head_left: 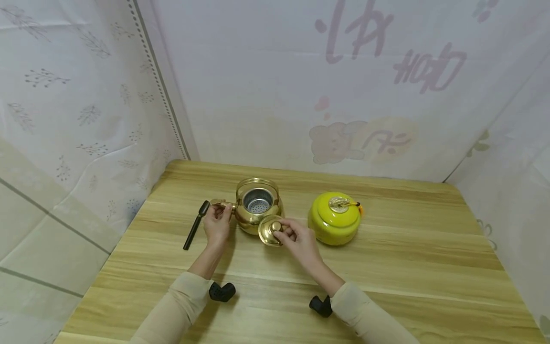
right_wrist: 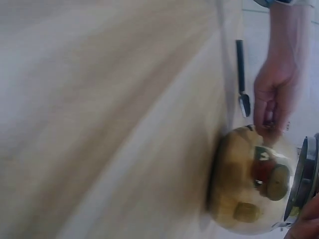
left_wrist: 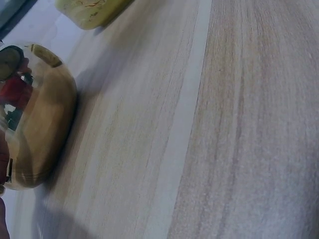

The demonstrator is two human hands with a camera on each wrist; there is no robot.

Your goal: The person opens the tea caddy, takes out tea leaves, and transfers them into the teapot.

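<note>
A shiny gold-coloured teapot (head_left: 247, 222) with a raised top handle (head_left: 257, 181) stands uncovered on the table. Inside its mouth sits a perforated metal strainer (head_left: 259, 205). My left hand (head_left: 216, 227) pinches the spout at the teapot's left side; the right wrist view shows that grip from the side. The round gold lid (head_left: 266, 234) is in my right hand (head_left: 302, 243), which holds it by the knob, tilted in front of the mouth. In the left wrist view, only part of the teapot body (left_wrist: 45, 124) and slivers of fingers appear at the left edge.
A yellow lidded jar (head_left: 333, 224) with a gold ornament stands right of the teapot. Left of my left hand lies a black scoop (head_left: 196, 227). Black devices (head_left: 222, 291) are at both wrists. Printed cloth (head_left: 258, 95) hangs behind the table (head_left: 408, 286).
</note>
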